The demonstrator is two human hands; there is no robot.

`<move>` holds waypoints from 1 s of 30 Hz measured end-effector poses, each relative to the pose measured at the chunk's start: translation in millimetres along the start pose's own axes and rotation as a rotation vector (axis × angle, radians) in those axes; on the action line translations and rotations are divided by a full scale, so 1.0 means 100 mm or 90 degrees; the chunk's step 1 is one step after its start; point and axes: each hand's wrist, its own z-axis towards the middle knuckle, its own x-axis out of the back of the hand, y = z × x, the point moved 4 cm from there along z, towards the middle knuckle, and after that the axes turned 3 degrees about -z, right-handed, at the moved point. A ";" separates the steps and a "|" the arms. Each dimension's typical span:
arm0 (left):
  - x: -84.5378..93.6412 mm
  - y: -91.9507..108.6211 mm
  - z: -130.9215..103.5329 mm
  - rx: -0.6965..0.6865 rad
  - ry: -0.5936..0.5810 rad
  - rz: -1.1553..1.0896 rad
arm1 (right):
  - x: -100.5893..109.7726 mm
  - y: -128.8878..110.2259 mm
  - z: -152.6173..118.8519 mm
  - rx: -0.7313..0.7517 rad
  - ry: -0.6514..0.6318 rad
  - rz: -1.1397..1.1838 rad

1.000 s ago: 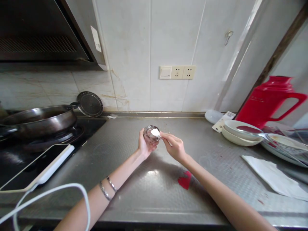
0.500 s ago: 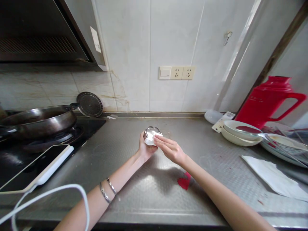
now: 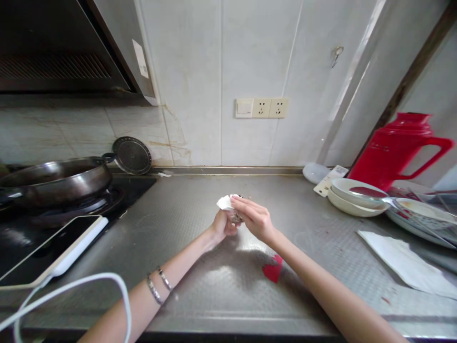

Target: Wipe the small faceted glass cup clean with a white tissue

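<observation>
Low over the counter, my left hand (image 3: 220, 226) is wrapped around a small round shiny container (image 3: 235, 217). Most of that container is covered by my fingers and by a white paper tissue (image 3: 224, 203). My right hand (image 3: 257, 220) presses the tissue against its top, fingers together and pointing left. A red scrap (image 3: 273, 269) lies on the metal counter (image 3: 193, 295) below my right wrist.
On the left, a steel pan (image 3: 67, 178) sits on the black stove, with a phone (image 3: 50, 247) and white cable in front. A red thermos (image 3: 396, 152), stacked bowls (image 3: 357, 197) and a flat tissue (image 3: 407, 264) stand or lie at right.
My left hand has tilted the container, so its shiny round rim no longer shows. My right hand has moved slightly with the tissue and now covers more of the top.
</observation>
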 end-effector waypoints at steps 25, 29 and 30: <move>0.05 0.16 0.01 -0.073 0.006 0.088 | 0.09 0.81 -0.12 -0.617 0.064 0.404; 0.06 0.15 0.02 -0.062 -0.003 0.107 | 0.10 0.82 -0.14 -0.657 0.079 0.403; 0.06 0.14 0.03 -0.059 -0.004 0.112 | 0.10 0.82 -0.14 -0.666 0.086 0.407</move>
